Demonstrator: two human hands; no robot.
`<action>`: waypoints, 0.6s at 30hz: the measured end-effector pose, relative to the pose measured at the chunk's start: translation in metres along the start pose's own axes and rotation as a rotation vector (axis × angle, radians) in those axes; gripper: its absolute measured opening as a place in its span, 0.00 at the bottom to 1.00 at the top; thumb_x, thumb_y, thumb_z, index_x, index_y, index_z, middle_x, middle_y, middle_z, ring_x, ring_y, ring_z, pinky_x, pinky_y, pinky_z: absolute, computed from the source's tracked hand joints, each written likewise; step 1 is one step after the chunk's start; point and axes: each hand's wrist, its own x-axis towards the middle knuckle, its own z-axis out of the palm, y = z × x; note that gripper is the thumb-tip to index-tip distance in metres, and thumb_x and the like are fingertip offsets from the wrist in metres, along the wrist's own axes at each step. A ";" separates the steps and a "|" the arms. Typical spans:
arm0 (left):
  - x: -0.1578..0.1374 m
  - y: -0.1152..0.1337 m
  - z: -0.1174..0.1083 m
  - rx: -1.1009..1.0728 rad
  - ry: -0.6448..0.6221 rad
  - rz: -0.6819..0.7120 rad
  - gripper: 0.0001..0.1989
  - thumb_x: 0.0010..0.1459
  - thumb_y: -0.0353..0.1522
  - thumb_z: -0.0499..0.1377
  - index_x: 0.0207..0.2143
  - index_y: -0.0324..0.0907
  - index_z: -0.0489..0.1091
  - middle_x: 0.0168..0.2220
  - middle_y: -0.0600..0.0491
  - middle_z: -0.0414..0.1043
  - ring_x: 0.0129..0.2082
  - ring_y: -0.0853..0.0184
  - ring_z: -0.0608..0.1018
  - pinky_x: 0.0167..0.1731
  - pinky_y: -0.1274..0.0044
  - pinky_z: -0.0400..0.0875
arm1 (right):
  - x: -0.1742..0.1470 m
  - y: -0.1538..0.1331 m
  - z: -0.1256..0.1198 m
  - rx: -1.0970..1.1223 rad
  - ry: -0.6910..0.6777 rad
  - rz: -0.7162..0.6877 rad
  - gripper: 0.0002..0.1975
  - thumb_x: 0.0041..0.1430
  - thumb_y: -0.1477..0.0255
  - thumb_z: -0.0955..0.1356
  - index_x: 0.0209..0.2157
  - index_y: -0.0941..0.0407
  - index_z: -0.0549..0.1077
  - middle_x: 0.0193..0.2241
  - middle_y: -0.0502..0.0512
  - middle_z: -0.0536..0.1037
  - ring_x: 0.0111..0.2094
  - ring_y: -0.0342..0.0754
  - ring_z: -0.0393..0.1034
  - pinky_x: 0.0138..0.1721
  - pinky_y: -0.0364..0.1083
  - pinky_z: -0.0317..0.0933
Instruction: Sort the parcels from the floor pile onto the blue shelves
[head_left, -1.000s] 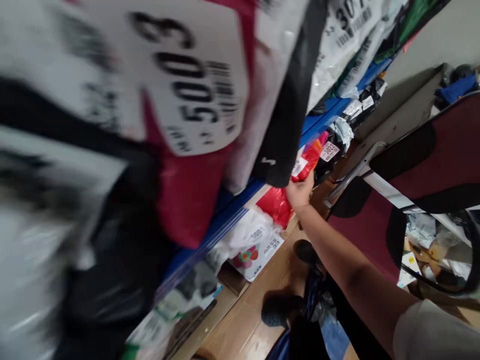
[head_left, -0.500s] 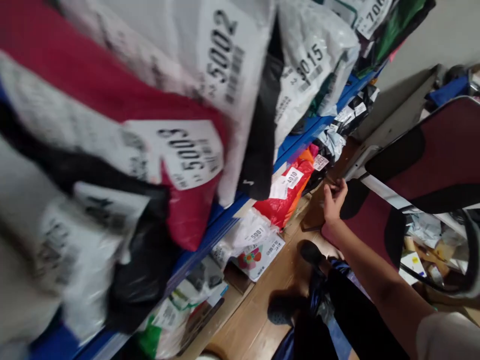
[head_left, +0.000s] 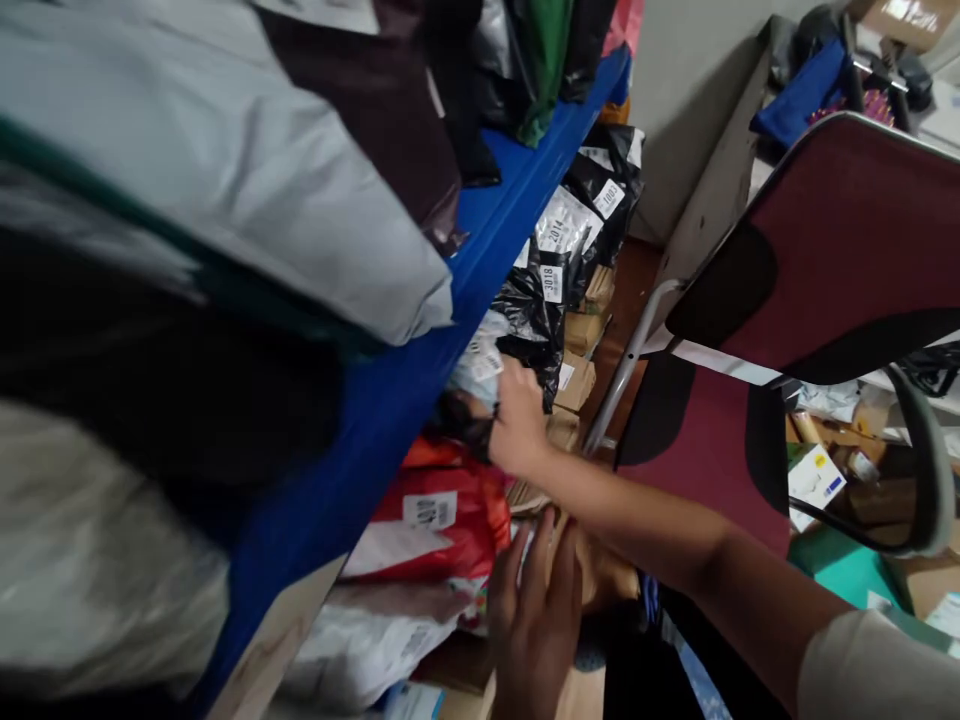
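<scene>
right hand (head_left: pixel 517 425): reaching under blue shelf (head_left: pixel 420 370), fingers curled on black parcel (head_left: pixel 536 320) | left hand (head_left: pixel 536 610): fingers spread flat, pressing red parcel (head_left: pixel 442 515) on lower shelf | hands apart | maroon chair (head_left: pixel 825 260) beside

Parcels (head_left: pixel 442 520) lie under the shelf (head_left: pixel 420 340) (chair (head_left: pixel 817 260) to the right).

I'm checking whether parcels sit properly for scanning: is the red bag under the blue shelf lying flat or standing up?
Lying flat: the red bag rests on other parcels, its white label facing up.
</scene>
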 end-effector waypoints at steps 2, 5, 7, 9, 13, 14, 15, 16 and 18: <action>0.034 -0.011 0.017 0.159 -0.057 0.001 0.11 0.66 0.27 0.59 0.46 0.47 0.79 0.51 0.46 0.82 0.57 0.52 0.79 0.66 0.52 0.66 | 0.017 -0.009 -0.002 -0.047 -0.130 -0.054 0.13 0.66 0.65 0.71 0.51 0.50 0.75 0.54 0.54 0.77 0.58 0.56 0.70 0.63 0.56 0.65; 0.080 -0.025 0.037 0.288 -0.275 -0.171 0.18 0.67 0.30 0.56 0.56 0.44 0.77 0.66 0.38 0.72 0.67 0.40 0.71 0.64 0.38 0.59 | 0.064 -0.007 -0.027 0.049 -0.217 -0.086 0.08 0.66 0.76 0.66 0.35 0.51 0.76 0.46 0.50 0.80 0.55 0.51 0.73 0.62 0.51 0.65; 0.095 -0.029 0.044 0.300 -0.366 -0.306 0.24 0.69 0.32 0.53 0.65 0.40 0.71 0.72 0.31 0.62 0.69 0.36 0.67 0.62 0.33 0.56 | 0.094 0.003 -0.045 0.057 -0.062 0.006 0.08 0.64 0.78 0.65 0.34 0.52 0.75 0.44 0.51 0.81 0.54 0.50 0.74 0.62 0.50 0.65; 0.098 -0.028 0.046 0.305 -0.363 -0.387 0.27 0.71 0.35 0.51 0.68 0.35 0.67 0.71 0.25 0.61 0.68 0.34 0.68 0.62 0.30 0.51 | 0.115 0.016 -0.051 0.033 0.149 0.149 0.05 0.62 0.75 0.69 0.40 0.54 0.75 0.46 0.54 0.80 0.51 0.51 0.75 0.61 0.51 0.67; 0.088 -0.030 0.059 0.236 -0.207 -0.364 0.21 0.69 0.40 0.56 0.57 0.39 0.77 0.68 0.33 0.69 0.70 0.38 0.66 0.68 0.40 0.53 | 0.127 0.035 -0.027 0.161 0.051 0.335 0.33 0.55 0.70 0.77 0.59 0.55 0.65 0.32 0.46 0.78 0.33 0.48 0.76 0.43 0.47 0.73; 0.086 -0.033 0.064 0.178 -0.202 -0.305 0.17 0.69 0.38 0.56 0.52 0.41 0.80 0.65 0.37 0.73 0.71 0.42 0.65 0.69 0.46 0.57 | 0.127 0.036 -0.020 0.188 -0.008 0.364 0.36 0.55 0.69 0.77 0.61 0.55 0.62 0.28 0.42 0.76 0.31 0.48 0.75 0.39 0.46 0.73; 0.086 -0.036 0.070 0.111 -0.226 -0.237 0.15 0.68 0.35 0.56 0.48 0.43 0.81 0.60 0.41 0.77 0.71 0.46 0.65 0.70 0.51 0.59 | 0.127 0.036 -0.016 0.182 -0.042 0.384 0.36 0.55 0.69 0.77 0.62 0.54 0.62 0.26 0.41 0.74 0.29 0.48 0.74 0.37 0.46 0.72; 0.088 -0.040 0.076 0.051 -0.270 -0.173 0.16 0.67 0.32 0.55 0.47 0.44 0.82 0.57 0.42 0.80 0.72 0.48 0.65 0.70 0.54 0.61 | 0.126 0.035 -0.015 0.142 -0.053 0.387 0.32 0.56 0.68 0.76 0.60 0.52 0.64 0.26 0.41 0.74 0.30 0.49 0.74 0.37 0.46 0.71; 0.098 -0.045 0.083 0.009 -0.369 -0.131 0.21 0.65 0.27 0.51 0.52 0.44 0.81 0.57 0.42 0.80 0.72 0.49 0.65 0.69 0.51 0.60 | 0.124 0.029 -0.023 -0.012 -0.041 0.352 0.17 0.59 0.68 0.74 0.49 0.49 0.71 0.29 0.45 0.76 0.34 0.50 0.75 0.41 0.47 0.71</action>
